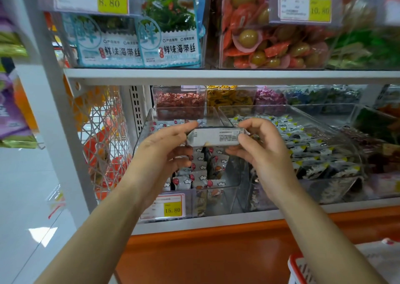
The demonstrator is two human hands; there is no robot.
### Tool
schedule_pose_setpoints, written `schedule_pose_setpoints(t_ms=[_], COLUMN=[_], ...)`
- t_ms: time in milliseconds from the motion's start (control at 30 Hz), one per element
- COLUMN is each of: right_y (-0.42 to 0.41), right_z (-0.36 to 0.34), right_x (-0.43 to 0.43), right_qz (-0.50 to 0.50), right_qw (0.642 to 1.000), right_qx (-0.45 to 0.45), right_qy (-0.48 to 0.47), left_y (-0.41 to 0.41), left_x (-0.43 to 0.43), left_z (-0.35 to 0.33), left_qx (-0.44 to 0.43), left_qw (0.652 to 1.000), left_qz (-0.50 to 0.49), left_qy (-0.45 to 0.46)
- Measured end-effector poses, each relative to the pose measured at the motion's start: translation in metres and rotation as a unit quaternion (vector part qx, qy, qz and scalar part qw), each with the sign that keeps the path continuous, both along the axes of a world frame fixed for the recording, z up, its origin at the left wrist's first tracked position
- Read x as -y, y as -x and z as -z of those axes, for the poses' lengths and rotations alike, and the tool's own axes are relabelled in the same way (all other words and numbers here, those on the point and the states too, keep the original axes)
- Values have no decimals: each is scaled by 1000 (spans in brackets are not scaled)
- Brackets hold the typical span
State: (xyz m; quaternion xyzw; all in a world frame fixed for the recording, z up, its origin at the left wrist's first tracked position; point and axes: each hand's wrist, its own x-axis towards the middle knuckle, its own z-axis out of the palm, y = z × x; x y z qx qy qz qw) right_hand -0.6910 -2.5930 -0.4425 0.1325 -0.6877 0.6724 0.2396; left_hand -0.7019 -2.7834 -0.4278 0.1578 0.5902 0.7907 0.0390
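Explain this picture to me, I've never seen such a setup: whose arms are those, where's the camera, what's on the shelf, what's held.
No machine here: a person wears one wide-angle camera on the head, looking forward and down, so both bare arms are theirs. The left hand and right hand each pinch one end of a small white packet, held above a clear bin of cloud-printed snack packets on a shop shelf. A price tag on the bin's front reads 15.80. The neighbouring bin to the right holds dark wrapped packets.
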Motion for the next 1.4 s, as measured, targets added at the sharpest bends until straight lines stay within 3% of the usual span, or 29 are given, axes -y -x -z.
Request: schedule_pose_setpoints(t_ms=[100,433,633,767,1100,1267,1400], right_y=[0,-3,-1,-4,-3,-2,-1], right_z=[2,0,1,-1,-1,0,-6], right_x=[3,4,3,7,8,5,-7], right_qz=[1,22,83,76,46,72,-6], right_qw=[998,998,992,981,992,993,996], right_qx=[-17,-17,-32,-81,-33,-26,60], right_qy=[-56,-57,-89,-161,-110,-94,-68], left_y=[0,-5,-9,-9,0,-4,-5], left_x=[1,2,-7,-9,5,2,3], left_z=[3,-2,-4,-5,-9,-8,-9], left_qx=[-55,-113,-168,-152,-204,-141,-140], left_qw=[991,977,945,942,911,940,941], left_qz=[-65,-56,-77,-101,-137,-56,-43], left_qy=[107,170,271,281,332,307,304])
